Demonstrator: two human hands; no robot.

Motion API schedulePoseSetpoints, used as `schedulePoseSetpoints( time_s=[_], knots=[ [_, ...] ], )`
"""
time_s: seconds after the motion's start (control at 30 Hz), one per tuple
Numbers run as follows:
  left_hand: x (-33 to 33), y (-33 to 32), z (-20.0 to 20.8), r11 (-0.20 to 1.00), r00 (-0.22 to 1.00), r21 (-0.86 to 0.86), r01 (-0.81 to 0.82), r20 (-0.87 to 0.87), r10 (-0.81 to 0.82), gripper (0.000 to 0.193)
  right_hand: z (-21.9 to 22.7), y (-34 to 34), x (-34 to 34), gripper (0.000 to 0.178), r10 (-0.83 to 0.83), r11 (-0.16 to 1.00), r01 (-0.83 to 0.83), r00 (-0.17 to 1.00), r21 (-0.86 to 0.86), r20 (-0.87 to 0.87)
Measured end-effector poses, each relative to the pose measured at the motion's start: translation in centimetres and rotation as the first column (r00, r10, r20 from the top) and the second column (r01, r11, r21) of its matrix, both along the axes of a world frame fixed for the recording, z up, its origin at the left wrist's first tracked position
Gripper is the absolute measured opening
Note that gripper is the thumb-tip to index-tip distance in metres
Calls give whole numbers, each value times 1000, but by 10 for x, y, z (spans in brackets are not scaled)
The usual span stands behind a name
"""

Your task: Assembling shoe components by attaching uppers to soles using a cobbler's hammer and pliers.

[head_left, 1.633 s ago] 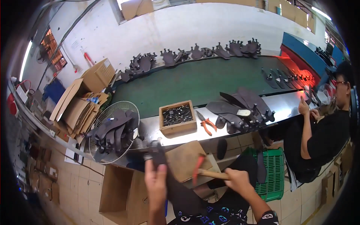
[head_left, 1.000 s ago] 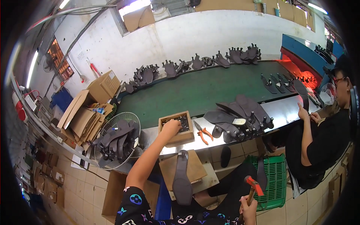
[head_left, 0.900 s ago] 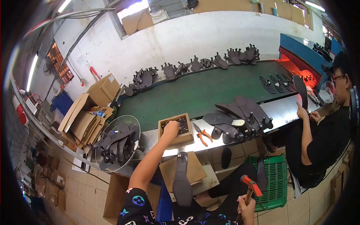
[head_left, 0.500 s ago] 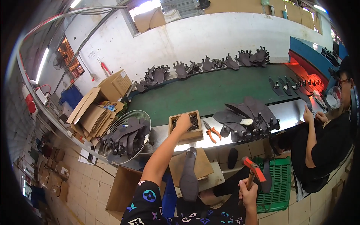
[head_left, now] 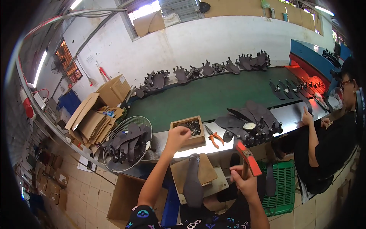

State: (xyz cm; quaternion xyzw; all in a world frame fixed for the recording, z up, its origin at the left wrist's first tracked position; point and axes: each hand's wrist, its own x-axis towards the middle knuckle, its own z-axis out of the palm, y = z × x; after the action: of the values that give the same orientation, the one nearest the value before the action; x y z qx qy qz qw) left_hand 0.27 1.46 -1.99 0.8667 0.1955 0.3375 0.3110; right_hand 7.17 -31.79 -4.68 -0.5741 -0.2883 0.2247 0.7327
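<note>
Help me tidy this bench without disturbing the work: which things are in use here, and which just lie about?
In use:
left hand at the small wooden box
right hand holding the red-headed hammer
dark sole on the board

Lying about:
orange pliers
fan guard with soles
cardboard boxes
green crate

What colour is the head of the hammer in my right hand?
Red-orange; the hammer held up in the right hand shows best in the head view.

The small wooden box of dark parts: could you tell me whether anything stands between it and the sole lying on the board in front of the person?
Nothing visible does. The left hand is at the near edge of the wooden box, and the short stretch down to the dark sole on the brown board is bare. The orange-handled pliers lie off to the right.
</note>
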Motion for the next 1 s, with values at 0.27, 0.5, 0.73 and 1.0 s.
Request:
schedulePoseSetpoints(
  time_s=[0.27, 0.5, 0.73, 1.0],
  knots=[
    [-104, -142, 102, 898, 940, 280, 340, -135, -313, 23, 77, 47, -25, 25, 338, 940, -340, 940, -33, -34],
    [-131, -125, 80, 929, 930, -34, 369, 3, -369, 27, 50, 47, -38, 15, 372, 908, -392, 917, 151, 145],
    [-84, -55, -69, 961, 989, -235, 145, -6, -151, 49, 39, 78, -26, 16, 405, 909, -404, 914, -101, -7],
    [-87, -64, -96, 953, 993, -303, -19, 102, 53, 51, -3, 153, 4, 22, 376, 905, -229, 823, -358, 426]
  ],
)
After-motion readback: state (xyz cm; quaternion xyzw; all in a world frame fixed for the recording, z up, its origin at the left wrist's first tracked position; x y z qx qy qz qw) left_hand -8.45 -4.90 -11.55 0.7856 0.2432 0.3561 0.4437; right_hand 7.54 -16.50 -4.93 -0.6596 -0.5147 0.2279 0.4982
